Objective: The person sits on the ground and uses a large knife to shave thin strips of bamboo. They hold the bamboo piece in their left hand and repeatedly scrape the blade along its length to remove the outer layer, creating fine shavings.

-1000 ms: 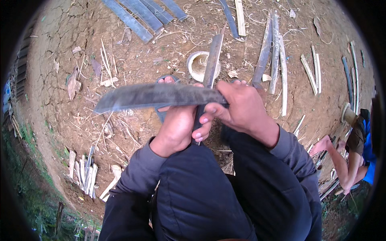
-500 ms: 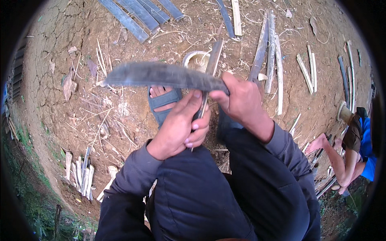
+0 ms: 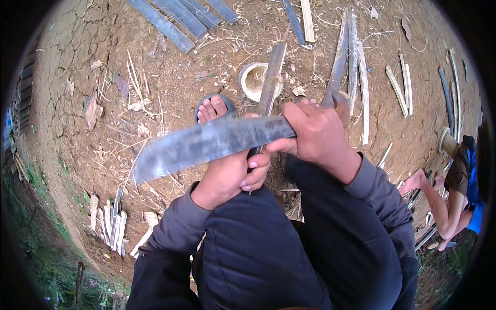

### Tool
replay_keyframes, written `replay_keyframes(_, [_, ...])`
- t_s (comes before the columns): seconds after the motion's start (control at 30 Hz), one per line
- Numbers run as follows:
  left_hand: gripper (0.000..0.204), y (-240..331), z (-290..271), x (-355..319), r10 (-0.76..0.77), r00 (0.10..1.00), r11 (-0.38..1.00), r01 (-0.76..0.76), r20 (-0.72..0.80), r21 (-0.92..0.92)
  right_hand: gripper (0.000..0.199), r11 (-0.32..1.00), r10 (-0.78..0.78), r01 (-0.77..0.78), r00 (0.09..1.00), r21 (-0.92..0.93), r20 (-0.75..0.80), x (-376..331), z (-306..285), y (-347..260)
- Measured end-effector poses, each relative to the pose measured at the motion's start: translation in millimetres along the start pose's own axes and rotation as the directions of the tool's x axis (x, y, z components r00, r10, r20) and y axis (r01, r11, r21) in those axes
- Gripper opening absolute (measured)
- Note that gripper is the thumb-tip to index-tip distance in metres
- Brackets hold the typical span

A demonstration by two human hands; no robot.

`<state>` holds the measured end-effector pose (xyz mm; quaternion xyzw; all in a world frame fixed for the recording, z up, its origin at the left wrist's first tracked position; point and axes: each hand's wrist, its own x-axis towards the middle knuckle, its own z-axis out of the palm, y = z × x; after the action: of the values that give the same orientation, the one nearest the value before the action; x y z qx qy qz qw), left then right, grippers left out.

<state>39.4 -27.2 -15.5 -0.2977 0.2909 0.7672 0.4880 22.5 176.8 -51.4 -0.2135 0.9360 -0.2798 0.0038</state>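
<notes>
- Working above cracked, brown earth (image 3: 62,124), facing long, flat, slate-grey slats (image 3: 165,27) well beyond the feet.
- Holding a long, broad, grey metal machete (image 3: 206,143) leftward in the right hand (image 3: 318,137), clamping closed around its handle end.
- Holding a narrow, dark brown, pale-edged wooden strip (image 3: 272,77) beneath the machete in the left hand (image 3: 222,178), curling fingers around its near end.
- Pointing the strip's far end past a pale, round, hollow pot (image 3: 244,85), partly covering its rim.

Blotchy metal blade (image 3: 206,142), smooth wooden strip (image 3: 272,80), matt cloth trousers (image 3: 253,243)
</notes>
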Motion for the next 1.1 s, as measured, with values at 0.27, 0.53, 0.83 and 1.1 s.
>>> replay_keyframes(0.27, [0.033, 5, 1, 4, 0.044, 0.999, 0.998, -0.045, 0.026, 0.052, 0.059, 0.989, 0.135, -0.137, 0.990, 0.055, 0.039, 0, 2, 9])
replay_keyframes(0.53, [0.038, 10, 15, -6, 0.114, 0.974, 0.955, -0.162, 0.195, 0.250, 0.066, 0.925, 0.358, -0.353, 0.934, 0.141, -0.012, 25, -5, 48])
replay_keyframes(0.83, [0.039, 7, -8, 24, 0.124, 0.964, 0.976, -0.077, 0.234, -0.202, 0.064, 0.477, 0.739, -0.748, 0.625, 0.461, 0.250, 23, -19, 5])
replay_keyframes(1.1, [0.057, 10, -1, 25, 0.013, 0.979, 0.998, 0.000, 0.205, -0.064, 0.033, 0.378, 0.566, -0.636, 0.734, 0.673, 0.376, 27, -18, -9])
